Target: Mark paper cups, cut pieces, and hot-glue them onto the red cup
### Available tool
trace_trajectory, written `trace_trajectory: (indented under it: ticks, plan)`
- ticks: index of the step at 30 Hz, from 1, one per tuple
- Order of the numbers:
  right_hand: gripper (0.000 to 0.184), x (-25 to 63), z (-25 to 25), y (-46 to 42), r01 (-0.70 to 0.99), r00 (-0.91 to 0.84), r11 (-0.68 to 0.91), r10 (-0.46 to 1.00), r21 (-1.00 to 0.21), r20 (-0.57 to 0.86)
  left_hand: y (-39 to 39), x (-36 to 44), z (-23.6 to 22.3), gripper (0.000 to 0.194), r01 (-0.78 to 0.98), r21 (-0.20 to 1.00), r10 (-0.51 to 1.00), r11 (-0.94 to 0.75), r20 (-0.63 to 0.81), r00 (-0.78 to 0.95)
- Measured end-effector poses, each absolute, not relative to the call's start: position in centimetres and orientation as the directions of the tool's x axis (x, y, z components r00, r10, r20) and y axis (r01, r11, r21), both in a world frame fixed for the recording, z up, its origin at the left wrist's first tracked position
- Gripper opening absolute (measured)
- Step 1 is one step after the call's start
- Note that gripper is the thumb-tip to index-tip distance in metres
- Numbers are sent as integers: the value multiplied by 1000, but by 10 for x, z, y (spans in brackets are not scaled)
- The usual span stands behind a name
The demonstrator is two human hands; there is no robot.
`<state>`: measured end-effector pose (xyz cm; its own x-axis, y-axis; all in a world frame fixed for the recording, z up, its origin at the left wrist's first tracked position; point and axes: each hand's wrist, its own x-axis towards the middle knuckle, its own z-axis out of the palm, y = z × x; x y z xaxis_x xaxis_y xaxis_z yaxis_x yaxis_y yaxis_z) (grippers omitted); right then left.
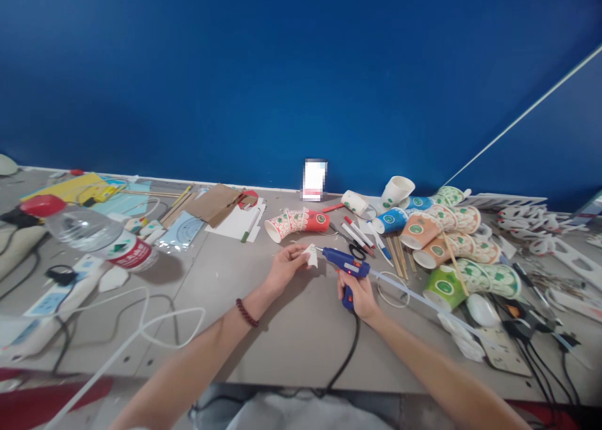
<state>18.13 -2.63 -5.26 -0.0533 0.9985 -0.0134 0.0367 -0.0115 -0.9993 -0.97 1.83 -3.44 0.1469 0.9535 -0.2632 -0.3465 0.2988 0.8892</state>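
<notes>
My right hand [358, 293] is wrapped round the grip of a blue glue gun [345, 262], its nozzle pointing left. A long pale glue stick [404, 287] runs out of its back end towards the lower right. Between the fingertips of my left hand [288, 264] is a small white paper piece [312, 256], pinched closed. The nozzle tip is at the paper's upper right edge; whether it touches, I cannot tell. Just beyond my hands lie joined red-and-white paper cups [297, 222] on their side.
Stacked paper cups [442, 226], wooden sticks [401, 257], markers [360, 234] and black-handled scissors [357, 251] lie to the right. A large bottle [94, 232] and a power strip [59, 298] are at left. The gun's black cord [348, 358] crosses the front edge. A phone [315, 180] stands against the blue wall.
</notes>
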Motion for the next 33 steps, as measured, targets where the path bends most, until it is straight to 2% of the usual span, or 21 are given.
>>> trace_trajectory:
  ticks: [14, 33]
  plan:
    - [35, 183, -58, -25, -35, -64, 7, 998, -999, 9, 20, -10, -38, 46, -343, 897, 960, 278, -247, 133]
    - [39, 181, -56, -25, -31, -68, -25, 997, -999, -23, 19, -10, -38, 48, -333, 907, 966, 257, -227, 126]
